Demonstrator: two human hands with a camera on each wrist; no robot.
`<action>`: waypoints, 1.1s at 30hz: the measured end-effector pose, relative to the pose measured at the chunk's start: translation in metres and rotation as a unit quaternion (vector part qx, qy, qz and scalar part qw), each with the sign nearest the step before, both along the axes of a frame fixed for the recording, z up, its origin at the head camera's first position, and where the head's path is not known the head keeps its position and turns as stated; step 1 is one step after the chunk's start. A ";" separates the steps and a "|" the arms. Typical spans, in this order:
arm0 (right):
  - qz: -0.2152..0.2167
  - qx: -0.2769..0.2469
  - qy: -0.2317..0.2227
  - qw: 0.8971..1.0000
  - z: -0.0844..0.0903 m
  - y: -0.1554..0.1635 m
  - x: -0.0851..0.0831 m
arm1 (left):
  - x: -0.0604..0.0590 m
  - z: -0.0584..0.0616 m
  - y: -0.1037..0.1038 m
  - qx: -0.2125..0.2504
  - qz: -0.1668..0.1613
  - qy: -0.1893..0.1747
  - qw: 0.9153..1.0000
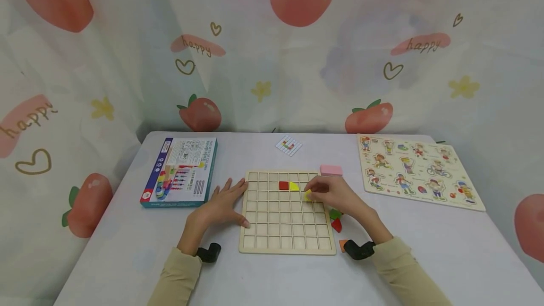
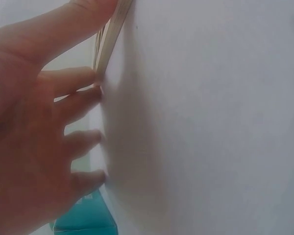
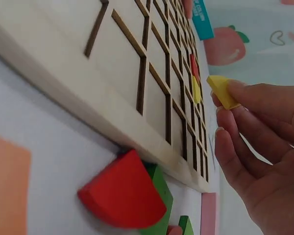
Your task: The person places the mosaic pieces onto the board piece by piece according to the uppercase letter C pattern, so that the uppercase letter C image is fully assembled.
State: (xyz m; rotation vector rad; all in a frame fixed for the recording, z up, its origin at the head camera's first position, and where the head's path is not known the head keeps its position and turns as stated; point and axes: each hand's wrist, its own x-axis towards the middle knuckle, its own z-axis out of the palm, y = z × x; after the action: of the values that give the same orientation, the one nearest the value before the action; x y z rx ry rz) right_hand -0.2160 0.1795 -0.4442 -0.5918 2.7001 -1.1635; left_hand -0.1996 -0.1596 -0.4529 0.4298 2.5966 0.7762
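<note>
A wooden grid board point(image 1: 286, 211) lies flat in the middle of the bench point(image 1: 425, 249), and everything else sits around it. The person's left hand point(image 1: 223, 204) rests spread on the bench at the board's left edge, fingers point(image 2: 78, 98) straight and touching the rim, holding nothing; it looks placed there to keep the board from sliding. The right hand point(image 1: 333, 195) hovers over the board's right side, and its fingertips point(image 3: 245, 98) pinch a small yellow piece point(image 1: 308, 195), held just above the squares as if to line it up with one of them. In the board's second row lie a red piece point(image 1: 283, 185) and another yellow one point(image 1: 294, 186), side by side, just left of the held piece. Just off the board's right edge, close under the right wrist, loose red and green pieces point(image 1: 335, 219) lie in a little heap, handy for picking. A pink block point(image 1: 331, 170) sits at the board's far right corner, a small pattern card point(image 1: 288, 145) lies beyond its far edge, a box point(image 1: 180, 171) lies to its left, and a picture puzzle point(image 1: 418, 171) lies well to its right.
</note>
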 end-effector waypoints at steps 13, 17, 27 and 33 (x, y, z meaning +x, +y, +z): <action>0.016 -0.002 -0.018 1.000 0.001 -0.037 -0.022 | -0.002 0.000 -0.002 -0.001 0.000 -0.003 1.000; 0.032 -0.010 -0.017 0.999 0.002 -0.049 -0.029 | -0.003 0.000 -0.003 0.001 -0.002 -0.002 1.000; 0.051 0.004 -0.012 0.999 0.005 -0.073 -0.041 | -0.004 -0.002 -0.004 -0.001 -0.002 0.000 1.000; 0.066 0.016 -0.009 0.998 0.001 -0.081 -0.046 | -0.004 -0.002 -0.003 0.001 -0.002 -0.005 1.000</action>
State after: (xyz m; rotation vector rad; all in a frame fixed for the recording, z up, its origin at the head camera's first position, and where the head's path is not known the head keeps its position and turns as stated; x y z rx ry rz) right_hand -0.2624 0.0987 -0.4432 -0.7382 2.6158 -1.0841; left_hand -0.2032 -0.1623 -0.4550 0.4315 2.5853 0.7778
